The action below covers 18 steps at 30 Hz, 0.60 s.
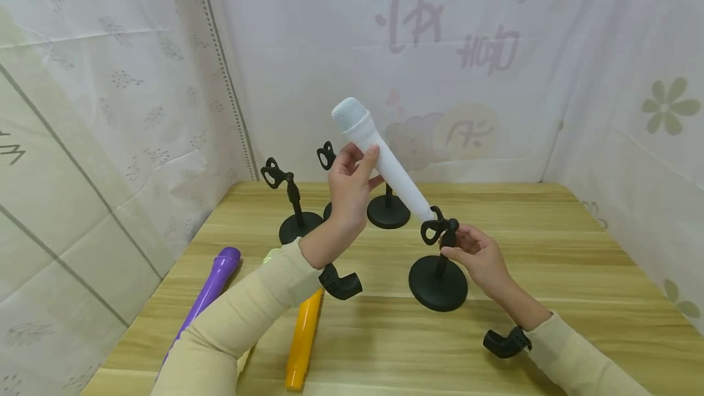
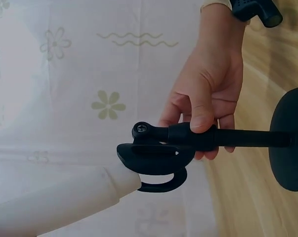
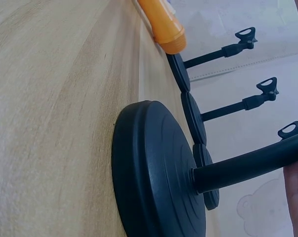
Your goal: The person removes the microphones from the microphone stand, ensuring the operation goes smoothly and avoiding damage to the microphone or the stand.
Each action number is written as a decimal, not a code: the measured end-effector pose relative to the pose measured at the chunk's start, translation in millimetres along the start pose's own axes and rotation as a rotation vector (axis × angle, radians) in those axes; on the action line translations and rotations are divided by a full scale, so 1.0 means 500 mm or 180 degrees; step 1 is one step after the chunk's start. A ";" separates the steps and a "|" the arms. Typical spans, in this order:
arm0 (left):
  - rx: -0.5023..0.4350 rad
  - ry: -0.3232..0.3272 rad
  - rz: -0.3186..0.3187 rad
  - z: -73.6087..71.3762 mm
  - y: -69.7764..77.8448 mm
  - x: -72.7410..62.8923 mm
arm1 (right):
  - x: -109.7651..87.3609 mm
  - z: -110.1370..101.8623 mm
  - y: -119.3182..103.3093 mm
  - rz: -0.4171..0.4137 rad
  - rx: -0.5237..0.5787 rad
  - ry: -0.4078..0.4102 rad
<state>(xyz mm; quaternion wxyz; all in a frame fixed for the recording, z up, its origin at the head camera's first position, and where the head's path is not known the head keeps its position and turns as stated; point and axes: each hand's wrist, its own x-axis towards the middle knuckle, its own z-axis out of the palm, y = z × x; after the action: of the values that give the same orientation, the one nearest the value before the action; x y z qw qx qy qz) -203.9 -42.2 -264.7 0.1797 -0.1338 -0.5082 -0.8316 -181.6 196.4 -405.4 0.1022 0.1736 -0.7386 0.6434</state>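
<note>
My left hand pinches a white microphone near its head, which has a pale mesh top. The microphone tilts, head up and to the left. Its narrow tail meets the black clip of a microphone stand; how far it sits inside I cannot tell. Thumb and fingers of my right hand grip that stand's pole just below the clip. The stand's round base rests on the wooden table. In the right wrist view the base and pole show close up.
More black stands with bare clips are lined up behind, partly covered by my left hand. A purple microphone and an orange microphone lie at the left front, with a pale yellow item mostly under my sleeve. Patterned cloth surrounds the table.
</note>
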 end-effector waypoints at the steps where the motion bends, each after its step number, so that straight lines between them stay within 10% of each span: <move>1: -0.0014 0.0011 -0.0008 -0.001 0.001 0.000 | 0.000 -0.001 -0.001 -0.0002 0.0000 -0.0004; 18: 0.0001 0.0170 -0.0048 -0.032 0.010 0.003 | -0.001 -0.003 -0.006 0.0094 0.0052 -0.0022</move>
<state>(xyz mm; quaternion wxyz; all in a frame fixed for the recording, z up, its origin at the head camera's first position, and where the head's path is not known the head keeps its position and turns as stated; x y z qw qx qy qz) -203.6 -58.7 -267.0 0.1869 -0.1078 -0.5043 -0.8362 -180.2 197.4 -402.5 0.0888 0.1657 -0.7362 0.6502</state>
